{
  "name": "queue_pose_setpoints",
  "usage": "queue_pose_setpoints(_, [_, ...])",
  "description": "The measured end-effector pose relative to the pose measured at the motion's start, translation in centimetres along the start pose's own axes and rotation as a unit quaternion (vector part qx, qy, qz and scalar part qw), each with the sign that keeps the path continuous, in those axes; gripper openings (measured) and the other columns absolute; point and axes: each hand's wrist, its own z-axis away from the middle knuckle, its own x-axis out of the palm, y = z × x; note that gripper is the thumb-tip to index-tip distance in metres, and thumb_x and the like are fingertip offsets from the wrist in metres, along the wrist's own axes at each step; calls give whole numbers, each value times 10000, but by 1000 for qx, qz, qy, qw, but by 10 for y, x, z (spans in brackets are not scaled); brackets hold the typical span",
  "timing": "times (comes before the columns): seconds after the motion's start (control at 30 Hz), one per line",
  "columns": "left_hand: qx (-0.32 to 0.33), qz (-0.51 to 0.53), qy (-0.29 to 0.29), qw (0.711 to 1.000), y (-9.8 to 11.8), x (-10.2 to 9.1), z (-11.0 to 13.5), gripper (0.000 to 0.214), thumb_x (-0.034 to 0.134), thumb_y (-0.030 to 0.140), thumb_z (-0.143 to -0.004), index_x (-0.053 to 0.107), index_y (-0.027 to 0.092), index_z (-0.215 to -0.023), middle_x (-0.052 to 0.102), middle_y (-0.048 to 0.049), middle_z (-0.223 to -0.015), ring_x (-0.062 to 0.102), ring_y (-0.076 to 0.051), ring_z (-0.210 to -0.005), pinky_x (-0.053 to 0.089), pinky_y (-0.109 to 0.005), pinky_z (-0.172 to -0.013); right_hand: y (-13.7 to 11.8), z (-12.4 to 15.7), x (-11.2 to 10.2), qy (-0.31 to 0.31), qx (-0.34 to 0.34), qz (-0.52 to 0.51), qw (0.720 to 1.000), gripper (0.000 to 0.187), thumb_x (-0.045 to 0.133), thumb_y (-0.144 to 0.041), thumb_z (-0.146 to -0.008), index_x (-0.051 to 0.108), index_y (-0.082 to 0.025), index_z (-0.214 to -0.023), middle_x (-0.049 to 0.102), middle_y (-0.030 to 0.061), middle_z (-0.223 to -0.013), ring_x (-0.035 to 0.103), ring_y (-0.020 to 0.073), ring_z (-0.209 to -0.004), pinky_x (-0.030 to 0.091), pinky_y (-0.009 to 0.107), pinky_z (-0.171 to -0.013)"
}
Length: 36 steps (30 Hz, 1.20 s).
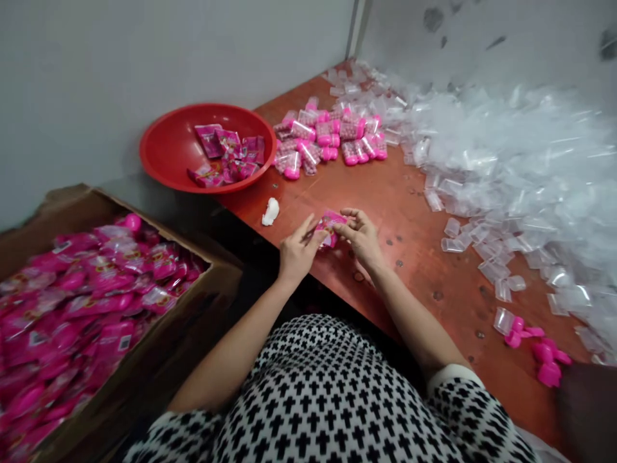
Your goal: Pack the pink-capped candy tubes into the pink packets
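A small pink printed packet is held between both my hands, just above the front edge of the table. My left hand pinches its left side between thumb and fingers. On its right side, my right hand grips it the same way, the thumb lying over the front. Whether the packet is sealed or torn I cannot tell. A crumpled white scrap lies on the table to the left of my hands. Beyond them sit several clear tubes with pink caps, filled with small pink balls.
A red bowl with pink packets stands at the table's left edge. Below it, a cardboard box holds many filled pink packages. Clear plastic cups are heaped along the right side of the wooden table. Pink plastic parts lie nearer, at right.
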Motion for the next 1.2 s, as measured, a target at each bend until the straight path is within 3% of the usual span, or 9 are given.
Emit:
queue_pose_setpoints(0.13, [-210,154,-116,958,13,-7,-2,441,746,516,-641,755,128,-850,735,-93,-813,700,-238,-798,580,-352,-752,-12,-7,-9,-110,9,78,991,403,712,-309,-680,517,-198,-1015,493,-99,-577,463,77,-509,362,221,-527])
queue_pose_setpoints(0.33, [-285,186,-117,933,14,-8,-7,320,831,395,-525,751,122,-672,703,-57,-666,664,-132,-641,558,-204,-649,-23,-38,-24,-237,10,185,954,280,670,-326,-731,599,-164,-948,608,-34,-661,554,104,-591,445,248,-597])
queue_pose_setpoints(0.4, [-301,185,-99,930,12,-10,-8,298,833,376,-520,747,124,-654,701,-52,-653,649,-113,-603,553,-191,-627,-29,-64,-36,-202,-13,237,950,225,628,-321,-761,620,-156,-915,649,2,-723,593,125,-632,477,279,-649])
queue_pose_setpoints(0.47, [-320,193,-84,924,11,-11,-10,289,833,369,-518,746,128,-650,706,-52,-654,647,-110,-593,550,-185,-612,-35,-101,-54,-88,-67,324,939,186,570,-276,-787,635,-154,-912,670,30,-765,618,154,-671,494,318,-706])
queue_pose_setpoints(0.6, [-351,213,-67,909,15,-11,-12,281,841,361,-499,723,126,-600,704,-57,-633,647,-113,-582,536,-175,-584,-46,-187,-96,121,-143,493,849,295,490,-259,-828,640,-140,-1053,685,128,-1051,620,276,-992,446,433,-913])
queue_pose_setpoints(0.73, [-354,216,-35,909,18,-13,-15,272,834,361,-500,687,136,-546,691,-42,-604,639,-118,-574,526,-183,-569,-52,-253,-116,134,-137,541,819,583,496,-428,-848,485,-54,-1294,538,224,-1318,487,324,-1231,354,472,-1037])
queue_pose_setpoints(0.83, [-318,169,-5,933,15,-17,-16,250,802,355,-544,661,152,-516,658,-10,-551,615,-111,-547,516,-193,-580,-61,-287,-107,92,-149,564,807,795,495,-612,-807,380,-90,-1396,386,219,-1454,358,343,-1341,285,510,-1084])
queue_pose_setpoints(0.97, [-259,41,-18,965,5,-23,-15,268,723,395,-636,655,165,-517,647,-3,-535,604,-126,-557,482,-203,-587,-77,-327,-80,35,-151,601,784,827,478,-694,-774,374,-187,-1418,288,162,-1524,247,370,-1398,247,575,-1083])
queue_pose_setpoints(1.2, [-221,-76,-22,972,-12,-26,-10,292,657,468,-706,693,216,-564,671,8,-575,587,-153,-541,459,-231,-544,-76,-387,-50,-56,-136,632,761,737,458,-677,-807,493,-151,-1321,514,171,-1349,487,338,-1213,347,491,-1020])
